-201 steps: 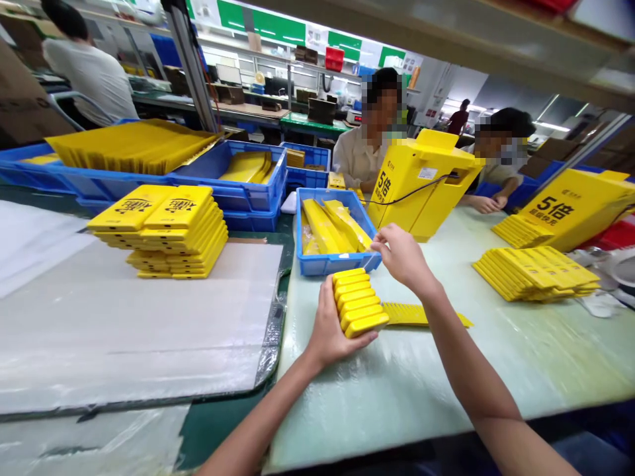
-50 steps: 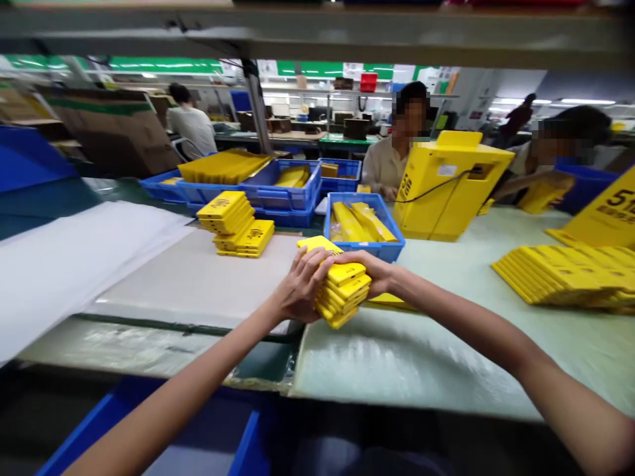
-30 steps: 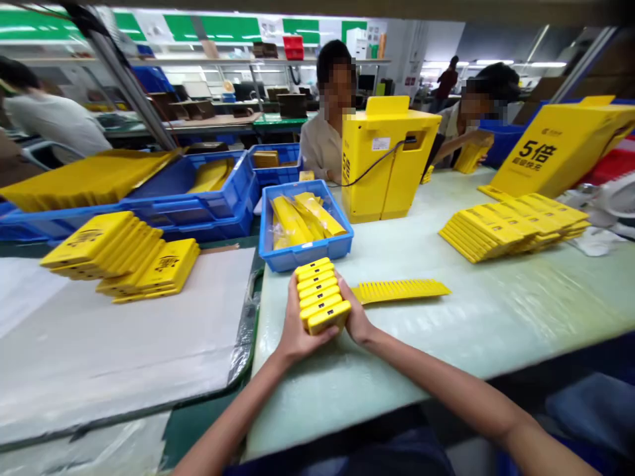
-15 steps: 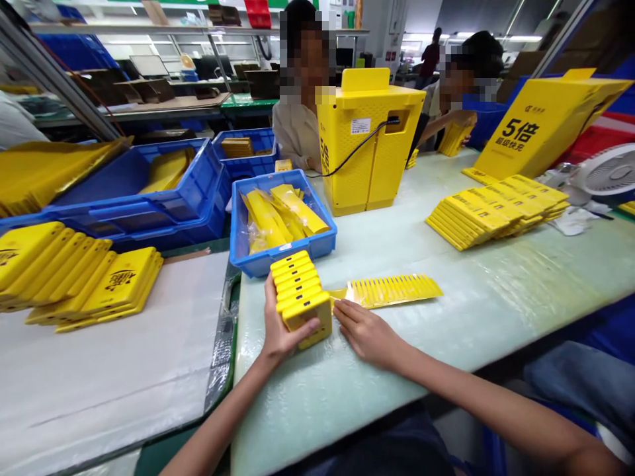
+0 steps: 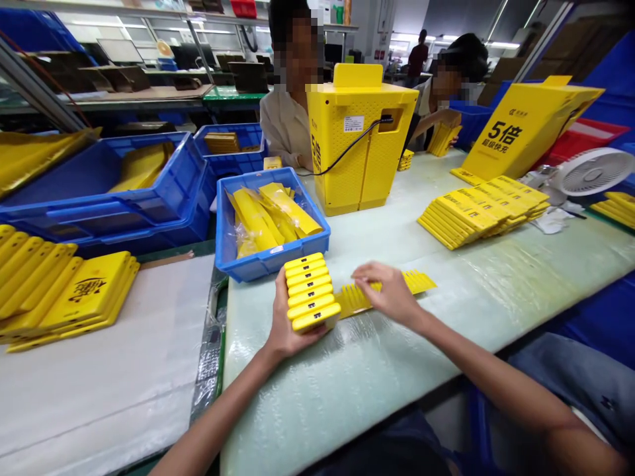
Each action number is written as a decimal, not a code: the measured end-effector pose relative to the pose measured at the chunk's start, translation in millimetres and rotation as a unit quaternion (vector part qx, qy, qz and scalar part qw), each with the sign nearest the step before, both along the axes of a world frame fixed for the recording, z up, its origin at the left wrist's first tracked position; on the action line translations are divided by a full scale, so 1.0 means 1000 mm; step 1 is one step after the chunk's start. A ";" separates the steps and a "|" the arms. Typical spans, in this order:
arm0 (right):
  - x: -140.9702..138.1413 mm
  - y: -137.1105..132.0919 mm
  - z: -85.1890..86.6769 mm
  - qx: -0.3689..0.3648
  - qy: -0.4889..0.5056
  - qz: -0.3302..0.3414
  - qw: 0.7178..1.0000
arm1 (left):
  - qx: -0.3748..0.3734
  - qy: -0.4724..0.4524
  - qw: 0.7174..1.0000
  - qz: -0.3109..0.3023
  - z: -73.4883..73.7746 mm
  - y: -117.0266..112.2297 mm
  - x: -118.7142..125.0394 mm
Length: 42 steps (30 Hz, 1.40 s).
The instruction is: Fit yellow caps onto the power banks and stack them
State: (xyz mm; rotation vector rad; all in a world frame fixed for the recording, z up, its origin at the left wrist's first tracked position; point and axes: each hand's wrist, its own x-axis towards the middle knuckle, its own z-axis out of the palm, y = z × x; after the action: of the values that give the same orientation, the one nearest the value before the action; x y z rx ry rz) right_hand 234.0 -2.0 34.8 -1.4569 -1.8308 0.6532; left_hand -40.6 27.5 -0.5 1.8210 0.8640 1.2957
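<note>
A stack of several yellow power banks rests in my left hand, its slotted ends turned up toward me. My fingers wrap around its left side and underneath. Right of the stack, a sheet of yellow sticker strips lies on the table, with a row of narrow tabs along it. Over the middle of that sheet is my right hand, thumb and forefinger pinched together. Whatever may be between those fingertips is too small to make out. The hand and wrist cover part of the sheet.
Behind the stack stands a blue bin of bagged yellow strips. Beyond it is a yellow charging cabinet with a black cable. Fanned yellow power banks lie at right, near a white fan. More yellow power banks lie at left. Two people sit opposite.
My right hand has lifted from the sheet's left end and moved right and up, its fingers now pinched. The stack has turned so its slotted ends face me more. The view has shifted slightly.
</note>
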 end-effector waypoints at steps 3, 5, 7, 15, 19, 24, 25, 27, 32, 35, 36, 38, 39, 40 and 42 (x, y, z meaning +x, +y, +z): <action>0.014 0.050 0.017 -0.095 -0.065 0.042 0.992 | 0.001 -0.007 1.000 -0.002 -0.002 -0.002 0.003; 0.014 0.076 0.017 -0.152 -0.088 0.102 0.979 | -0.001 -0.007 1.000 0.000 -0.003 -0.002 0.004; 0.009 0.094 0.013 -0.195 -0.101 0.153 0.964 | 0.001 -0.001 1.000 0.004 -0.005 -0.002 0.003; 0.002 0.118 0.012 -0.319 -0.103 0.255 0.907 | 0.001 0.016 1.000 0.009 -0.012 -0.002 -0.001; 0.003 0.115 0.011 -0.316 -0.094 0.248 0.911 | 0.001 0.028 1.000 0.008 -0.012 -0.002 -0.002; 0.003 0.106 0.006 -0.277 -0.089 0.219 0.931 | -0.008 0.036 0.999 0.011 -0.012 -0.002 -0.003; 0.003 0.104 0.005 -0.269 -0.087 0.214 0.935 | -0.004 0.035 0.999 0.010 -0.012 -0.001 -0.003; 0.002 0.099 0.003 -0.252 -0.081 0.203 0.943 | 0.004 0.031 1.000 0.003 -0.011 -0.001 -0.002; -0.002 0.077 0.010 -0.177 -0.049 0.174 0.967 | 0.002 0.025 1.000 -0.001 -0.012 -0.001 -0.001; 0.002 0.057 0.026 -0.109 -0.013 0.166 0.980 | 0.000 0.017 1.000 -0.004 -0.015 0.001 -0.002; 0.005 0.051 0.034 -0.080 0.015 0.159 0.984 | 0.000 0.015 1.000 -0.007 -0.017 0.001 -0.002; 0.011 0.041 0.053 -0.038 0.088 0.124 0.988 | 0.001 0.013 1.000 -0.015 -0.020 0.003 -0.003; 0.013 0.038 0.063 -0.032 0.123 0.095 0.987 | 0.002 0.013 1.000 -0.019 -0.022 0.003 -0.003; 0.014 0.036 0.074 -0.038 0.150 0.060 0.986 | 0.003 0.013 1.000 -0.022 -0.023 0.003 -0.003; 0.010 0.034 0.096 -0.066 0.177 -0.010 0.982 | 0.008 0.012 1.000 -0.020 -0.026 0.003 -0.001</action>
State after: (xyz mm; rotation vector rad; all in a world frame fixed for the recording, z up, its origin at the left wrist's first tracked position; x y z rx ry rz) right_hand 243.5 32.4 130.5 -1.3402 -1.5183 0.9719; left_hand -42.0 30.2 -26.3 1.8605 0.8281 1.2626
